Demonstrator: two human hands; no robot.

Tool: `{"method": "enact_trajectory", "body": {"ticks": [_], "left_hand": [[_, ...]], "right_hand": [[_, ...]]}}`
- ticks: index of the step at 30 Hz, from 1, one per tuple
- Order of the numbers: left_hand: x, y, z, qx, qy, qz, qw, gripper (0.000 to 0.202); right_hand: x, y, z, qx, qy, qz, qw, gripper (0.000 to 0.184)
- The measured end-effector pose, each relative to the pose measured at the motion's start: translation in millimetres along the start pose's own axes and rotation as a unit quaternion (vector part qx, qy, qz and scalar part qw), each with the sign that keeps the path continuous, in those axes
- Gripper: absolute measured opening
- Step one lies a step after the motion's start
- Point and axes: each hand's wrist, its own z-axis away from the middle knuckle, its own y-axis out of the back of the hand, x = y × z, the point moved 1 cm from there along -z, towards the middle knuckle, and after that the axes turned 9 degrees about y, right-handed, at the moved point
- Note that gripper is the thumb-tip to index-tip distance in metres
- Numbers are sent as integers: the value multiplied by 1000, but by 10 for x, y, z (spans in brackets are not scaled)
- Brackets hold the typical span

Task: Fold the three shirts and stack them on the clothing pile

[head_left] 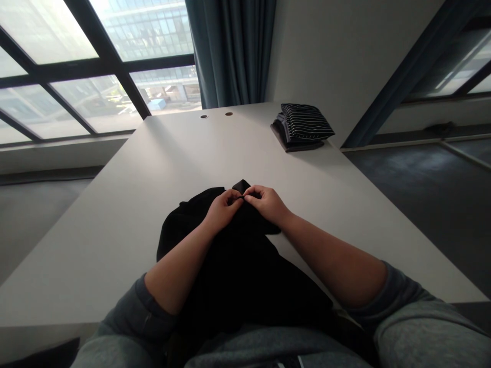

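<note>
A black garment (pixel 238 266) lies bunched on the white table (pixel 153 168), spilling off the near edge toward my lap. My left hand (pixel 223 208) and my right hand (pixel 266 203) meet at the garment's far edge. Both are closed in a pinch on a fold of the black cloth, fingertips almost touching. Grey sleeves are pushed up on both forearms.
A stack of folded clothes, the top one dark with thin white stripes (pixel 303 125), sits at the table's far right. Two cable holes (pixel 217 115) mark the far edge. Windows and a blue curtain (pixel 230 51) stand beyond; floor drops away on the right.
</note>
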Motion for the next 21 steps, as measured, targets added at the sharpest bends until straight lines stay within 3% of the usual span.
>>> {"method": "enact_trajectory", "body": {"ticks": [4, 10, 14, 21], "left_hand": [[7, 13, 2, -64, 18, 99, 993, 20], [-20, 3, -15, -61, 25, 174, 982, 29], [-47, 5, -35, -51, 35, 177, 982, 27], [11, 17, -1, -43, 12, 116, 992, 21]], "right_hand": [[32, 7, -16, 15, -16, -98, 995, 16], [48, 11, -16, 6, -66, -174, 983, 17], [60, 54, -22, -24, -39, -125, 991, 20], [-6, 135, -11, -53, 82, 36, 995, 20]]}}
